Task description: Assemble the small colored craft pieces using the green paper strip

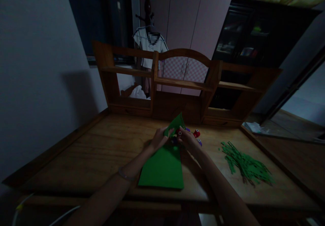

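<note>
My left hand (159, 137) is closed on a green sheet (177, 121), which is raised and bent above the table, with a row of small notches along its right edge. At that edge, my right hand (187, 138) grips a small red craft punch (179, 133) with a pale round mark on it. Under both hands lies a flat stack of green sheets (162, 171). Just past my right hand sit another red punch (196, 133) and a purple one (199, 142). Part of a further purple piece (187, 129) shows behind my fingers.
A tangled heap of green strips (246, 165) lies on the right of the wooden table (101, 148). A wooden shelf unit (182, 80) stands along the table's back edge. To the left is a wall (50, 66). A white cable (63, 216) hangs at the lower left.
</note>
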`<state>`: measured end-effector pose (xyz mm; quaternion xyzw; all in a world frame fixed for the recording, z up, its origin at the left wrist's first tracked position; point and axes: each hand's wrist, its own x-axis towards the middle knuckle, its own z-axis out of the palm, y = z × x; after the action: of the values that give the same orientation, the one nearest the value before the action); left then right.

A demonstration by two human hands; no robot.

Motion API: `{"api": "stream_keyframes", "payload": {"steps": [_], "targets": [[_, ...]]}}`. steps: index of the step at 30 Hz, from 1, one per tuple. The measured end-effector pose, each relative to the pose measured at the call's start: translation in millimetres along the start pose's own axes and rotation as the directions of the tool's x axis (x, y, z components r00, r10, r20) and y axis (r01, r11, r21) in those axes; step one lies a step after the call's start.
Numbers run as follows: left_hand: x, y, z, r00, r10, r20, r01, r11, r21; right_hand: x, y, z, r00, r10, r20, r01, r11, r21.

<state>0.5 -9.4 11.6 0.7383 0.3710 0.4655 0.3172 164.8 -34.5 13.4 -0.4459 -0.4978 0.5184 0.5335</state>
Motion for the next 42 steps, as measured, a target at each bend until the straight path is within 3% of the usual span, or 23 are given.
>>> {"api": "stream_keyframes", "payload": {"steps": [3,13,30,36,42], "targets": [[1,-1,1.7,1.0,-0.004,-0.023,0.004,1.0,0.002,1,-2,0,0.999,0.04,0.001,-0.039,0.99,0.134],[0,-1,1.3,0.998,-0.067,-0.02,0.067,0.998,-0.017,-6,-6,1,0.999,0.043,0.016,-0.045,0.971,0.235],[-1,0,0.9,0.999,-0.039,-0.031,0.038,0.999,-0.039,-7,-8,0,0.999,0.034,0.004,-0.034,0.995,0.098],[-2,6,-1.1,0.999,-0.007,-0.037,0.005,0.999,-0.033,-5,-6,-2,0.997,0.007,0.07,-0.016,0.992,0.125],[-1,8,-0.7,0.998,0.02,-0.058,-0.022,1.0,-0.019,-1,0,-4,1.0,0.021,-0.002,-0.02,0.989,0.146]]}}
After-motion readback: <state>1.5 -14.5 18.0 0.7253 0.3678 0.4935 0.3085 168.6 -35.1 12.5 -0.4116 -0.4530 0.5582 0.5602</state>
